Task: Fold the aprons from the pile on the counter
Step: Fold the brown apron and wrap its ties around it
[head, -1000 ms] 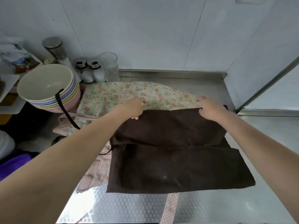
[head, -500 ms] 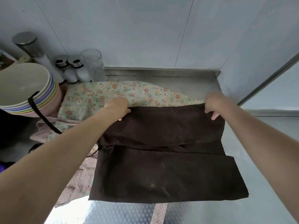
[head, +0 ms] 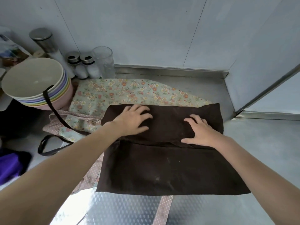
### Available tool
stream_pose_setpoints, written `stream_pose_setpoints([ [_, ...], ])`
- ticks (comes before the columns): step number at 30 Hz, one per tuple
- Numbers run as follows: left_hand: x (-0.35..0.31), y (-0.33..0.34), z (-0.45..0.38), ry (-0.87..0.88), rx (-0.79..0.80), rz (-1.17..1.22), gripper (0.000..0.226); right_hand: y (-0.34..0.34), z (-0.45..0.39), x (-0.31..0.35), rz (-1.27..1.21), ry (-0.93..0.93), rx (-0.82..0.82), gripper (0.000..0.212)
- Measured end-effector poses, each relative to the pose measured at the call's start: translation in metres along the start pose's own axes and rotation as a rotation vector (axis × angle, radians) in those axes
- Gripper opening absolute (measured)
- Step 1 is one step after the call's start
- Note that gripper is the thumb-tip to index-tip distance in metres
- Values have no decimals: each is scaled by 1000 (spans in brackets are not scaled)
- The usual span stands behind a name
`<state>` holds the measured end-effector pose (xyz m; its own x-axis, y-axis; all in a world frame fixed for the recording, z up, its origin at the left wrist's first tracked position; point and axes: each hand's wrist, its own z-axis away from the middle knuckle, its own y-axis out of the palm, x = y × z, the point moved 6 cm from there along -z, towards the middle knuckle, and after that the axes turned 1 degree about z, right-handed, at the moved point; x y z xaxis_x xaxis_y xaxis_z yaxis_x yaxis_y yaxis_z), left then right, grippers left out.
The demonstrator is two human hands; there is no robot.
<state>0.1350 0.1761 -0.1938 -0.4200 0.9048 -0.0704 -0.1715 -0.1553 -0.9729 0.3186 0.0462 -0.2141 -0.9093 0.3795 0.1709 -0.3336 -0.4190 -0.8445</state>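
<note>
While both hands, left [head: 133,120] and right [head: 200,132], lie spread flat, holding nothing, on the brown apron [head: 168,153], smooth outward before creasing.

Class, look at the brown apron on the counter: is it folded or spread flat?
Folded. The brown apron has its far part doubled back over itself, with a fold edge across its middle; the left hand and right hand press that flap.

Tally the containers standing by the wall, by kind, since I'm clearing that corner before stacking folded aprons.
Small shakers with dark caps: 2
Tall metal-lidded canister: 1
Clear drinking glass: 1
Stack of bowls: 1
Total: 5
</note>
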Motion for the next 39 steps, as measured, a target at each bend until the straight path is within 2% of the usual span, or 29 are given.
stream_pose_setpoints([
  [2,-22,3,9,118,-55,10,39,3,8,-2,-42,-5,1,85],
  [3,-30,7,13,155,-28,0,36,2,11,-4,-37,-14,-22,82],
  [5,-38,22,19,170,151,10,35,0,16,-5,45,-36,-91,59],
  [7,-35,32,24,122,280,66,34,-2,19,-5,165,-50,-159,23],
  [8,-30,34,26,86,313,92,32,-3,22,-4,208,-48,-188,13],
  [9,-25,35,28,58,338,102,31,-5,26,-3,244,-43,-215,12],
  [15,-2,40,40,-58,448,26,30,-9,50,-1,355,-66,-389,19],
  [18,5,43,46,-134,468,122,22,7,59,-3,361,-51,-409,39],
  [22,21,35,49,-256,388,282,17,13,64,-1,289,42,-390,31],
  [27,10,32,43,-323,416,133,18,9,63,-2,285,154,-228,33],
  [30,4,31,41,-342,423,76,22,-1,69,13,228,90,-370,31],
  [31,3,30,41,-350,415,66,21,2,69,22,212,26,-378,30],
  [33,6,32,44,-366,399,88,21,18,64,35,230,-23,-262,33],
  [35,8,33,46,-370,364,126,22,21,56,35,275,98,-150,39],
  [37,9,33,50,-337,295,114,22,10,46,46,317,164,-144,43],
  [39,10,31,56,-297,146,144,20,-4,33,75,301,70,-195,39],
])
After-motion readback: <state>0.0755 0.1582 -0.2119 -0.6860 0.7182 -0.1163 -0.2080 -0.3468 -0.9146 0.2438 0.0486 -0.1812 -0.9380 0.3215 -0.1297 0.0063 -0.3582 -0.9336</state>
